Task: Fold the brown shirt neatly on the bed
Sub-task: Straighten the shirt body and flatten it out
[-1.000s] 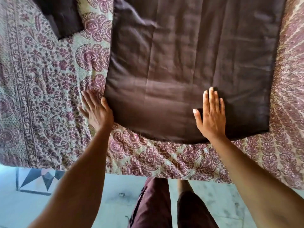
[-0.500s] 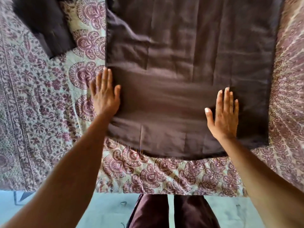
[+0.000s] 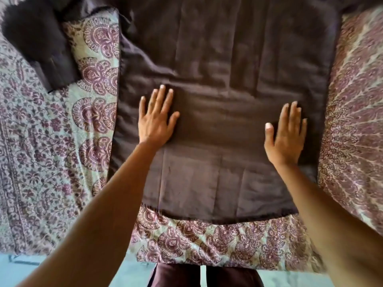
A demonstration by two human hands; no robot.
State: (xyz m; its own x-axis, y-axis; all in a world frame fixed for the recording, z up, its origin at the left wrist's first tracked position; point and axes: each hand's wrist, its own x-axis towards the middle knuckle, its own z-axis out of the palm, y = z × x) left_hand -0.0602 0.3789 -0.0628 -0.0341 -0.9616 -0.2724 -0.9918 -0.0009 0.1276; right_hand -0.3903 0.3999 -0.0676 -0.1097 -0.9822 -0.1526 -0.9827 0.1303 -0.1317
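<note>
Both hands have slid up and inward since a moment ago, and now the left hand lies fully on the brown shirt instead of at its edge. The right hand presses flat beside it, fingers spread, gripping nothing. That looks like smoothing, pushing creases out so the next fold runs true. One sleeve trails off left across the patterned bed, not yet tucked in.

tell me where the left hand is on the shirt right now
In the head view, the left hand lies flat on the brown shirt near its left edge, level with the right hand.
</note>
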